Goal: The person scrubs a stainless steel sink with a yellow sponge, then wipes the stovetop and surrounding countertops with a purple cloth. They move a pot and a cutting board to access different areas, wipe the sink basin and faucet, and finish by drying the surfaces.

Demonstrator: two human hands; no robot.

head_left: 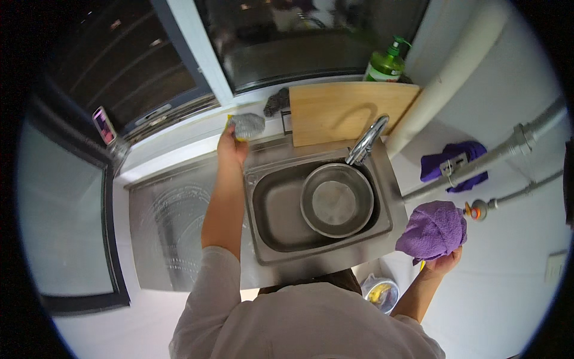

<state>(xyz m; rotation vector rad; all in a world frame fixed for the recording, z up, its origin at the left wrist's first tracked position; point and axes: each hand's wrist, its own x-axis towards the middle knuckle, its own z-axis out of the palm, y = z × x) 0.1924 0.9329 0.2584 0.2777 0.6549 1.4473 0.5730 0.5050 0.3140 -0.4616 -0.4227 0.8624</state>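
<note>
My left hand (233, 146) reaches to the windowsill at the back of the counter. Its fingers are closed on a grey scrubbing sponge (248, 124) with yellow edges. Off the counter's right side, my right hand (445, 261) grips a bunched purple towel (434, 230) from below; the towel hides most of the fingers. Between my arms is a steel sink (278, 209), and a round metal basin (338, 202) stands in its right part. The chrome faucet (368, 140) leans over the basin's far rim.
A wooden cutting board (320, 113) leans behind the sink, beside a dark scourer (277, 103). A green pump bottle (385, 63) stands on the sill. Wet streaks mark the steel counter (173, 221). Right are pipes (526, 140) and a hanging dark purple cloth (457, 164); a bin (381, 294) sits below.
</note>
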